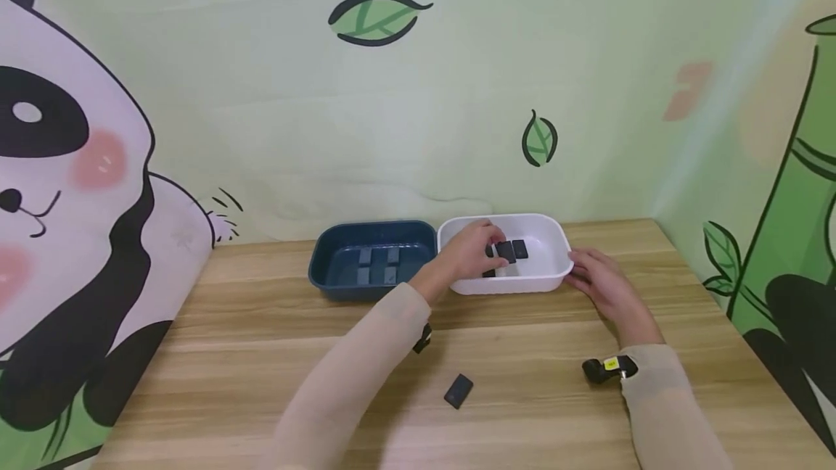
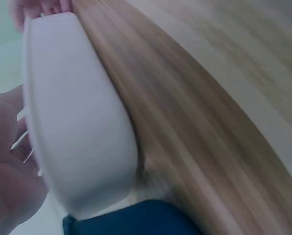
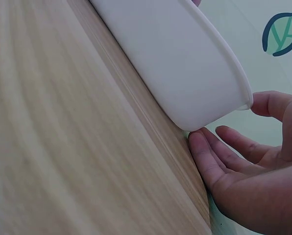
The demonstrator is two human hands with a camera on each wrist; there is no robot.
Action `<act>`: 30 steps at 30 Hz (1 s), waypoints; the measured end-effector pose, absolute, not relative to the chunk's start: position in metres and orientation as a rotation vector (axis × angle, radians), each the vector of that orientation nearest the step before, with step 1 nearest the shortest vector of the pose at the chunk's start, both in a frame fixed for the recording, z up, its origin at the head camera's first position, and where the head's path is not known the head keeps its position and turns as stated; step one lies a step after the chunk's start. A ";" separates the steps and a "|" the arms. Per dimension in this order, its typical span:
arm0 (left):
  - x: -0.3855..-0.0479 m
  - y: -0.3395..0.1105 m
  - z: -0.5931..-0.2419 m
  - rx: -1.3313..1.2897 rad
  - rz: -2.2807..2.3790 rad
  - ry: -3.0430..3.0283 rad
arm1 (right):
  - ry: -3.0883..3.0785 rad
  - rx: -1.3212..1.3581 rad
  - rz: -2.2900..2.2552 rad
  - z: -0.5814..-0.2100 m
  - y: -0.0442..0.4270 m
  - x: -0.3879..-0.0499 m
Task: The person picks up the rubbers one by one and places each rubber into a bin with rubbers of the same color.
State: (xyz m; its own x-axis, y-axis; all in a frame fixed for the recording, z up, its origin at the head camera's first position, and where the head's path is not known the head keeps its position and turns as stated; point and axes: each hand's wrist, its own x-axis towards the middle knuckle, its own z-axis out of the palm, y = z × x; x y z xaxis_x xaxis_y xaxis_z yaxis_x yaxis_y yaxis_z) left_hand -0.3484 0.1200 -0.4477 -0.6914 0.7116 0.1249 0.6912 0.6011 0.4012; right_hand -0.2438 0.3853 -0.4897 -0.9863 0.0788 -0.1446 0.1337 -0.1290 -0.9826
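In the head view my left hand (image 1: 466, 251) reaches into the white plastic tray (image 1: 538, 283), its thumb and fingers around a small black rectangular tile (image 1: 506, 252). Another black tile (image 1: 519, 249) lies just right of it, and more are partly hidden by the hand. At the tray's right end is my right hand (image 1: 604, 283). In the right wrist view that hand's thumb (image 3: 269, 104) touches the rim while the fingers (image 3: 207, 156) meet the lower edge. The left wrist view shows the left hand (image 2: 11, 166) behind the tray wall, its fingertips hidden.
A dark blue tray (image 1: 346, 294) stands against the white tray's left end, with several grey-blue rectangular pieces (image 1: 390, 275) inside. One loose black tile (image 1: 459, 391) lies on the wooden table (image 1: 522, 354) nearer the front. A printed cloth backdrop (image 1: 457, 93) rises behind the trays.
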 end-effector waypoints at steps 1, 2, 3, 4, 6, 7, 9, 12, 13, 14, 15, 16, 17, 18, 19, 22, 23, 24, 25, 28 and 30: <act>-0.351 0.122 -0.450 1.196 0.629 2.775 | 2.048 0.251 -2.320 -0.490 0.384 -0.244; -0.353 0.123 -0.453 1.175 0.597 2.783 | 2.048 0.251 -2.320 -0.490 0.384 -0.245; -0.355 0.125 -0.455 1.157 0.563 2.790 | 2.050 0.247 -2.318 -0.489 0.383 -0.246; -0.357 0.126 -0.458 1.137 0.544 2.795 | 2.051 0.244 -2.316 -0.489 0.382 -0.246; -0.359 0.127 -0.462 1.110 0.536 2.792 | 2.051 0.243 -2.315 -0.489 0.380 -0.247; -0.360 0.127 -0.463 1.101 0.535 2.789 | 2.052 0.242 -2.313 -0.489 0.380 -0.247; -0.362 0.127 -0.466 1.101 0.533 2.785 | 2.053 0.242 -2.310 -0.489 0.379 -0.248; -0.363 0.128 -0.468 1.120 0.528 2.775 | 2.053 0.249 -2.312 -0.489 0.379 -0.249; -0.363 0.128 -0.468 1.132 0.518 2.772 | 2.049 0.250 -2.317 -0.488 0.379 -0.249; -0.363 0.129 -0.468 1.149 0.504 2.770 | 2.051 0.250 -2.317 -0.488 0.379 -0.249; -0.363 0.129 -0.469 1.164 0.488 2.768 | 2.051 0.251 -2.320 -0.488 0.379 -0.248; -0.363 0.130 -0.469 1.176 0.472 2.763 | 2.050 0.252 -2.323 -0.487 0.379 -0.248; -0.363 0.131 -0.470 1.188 0.456 2.760 | 2.048 0.251 -2.327 -0.487 0.379 -0.247; -0.363 0.132 -0.470 1.195 0.446 2.756 | 2.047 0.251 -2.329 -0.487 0.380 -0.247; -0.363 0.132 -0.470 1.202 0.439 2.754 | 2.045 0.254 -2.330 -0.486 0.380 -0.247; -0.362 0.134 -0.471 1.207 0.426 2.752 | 2.046 0.258 -2.330 -0.487 0.381 -0.246; -0.363 0.134 -0.471 1.214 0.421 2.754 | 2.044 0.259 -2.333 -0.487 0.381 -0.246; -0.363 0.134 -0.472 1.221 0.415 2.755 | 2.043 0.259 -2.335 -0.487 0.381 -0.246; -0.363 0.135 -0.472 1.231 0.406 2.755 | 2.042 0.258 -2.336 -0.488 0.382 -0.246; -0.364 0.136 -0.473 1.260 0.377 2.753 | 2.040 0.252 -2.341 -0.489 0.384 -0.246; -0.364 0.136 -0.473 1.262 0.365 2.749 | 2.039 0.254 -2.343 -0.489 0.385 -0.246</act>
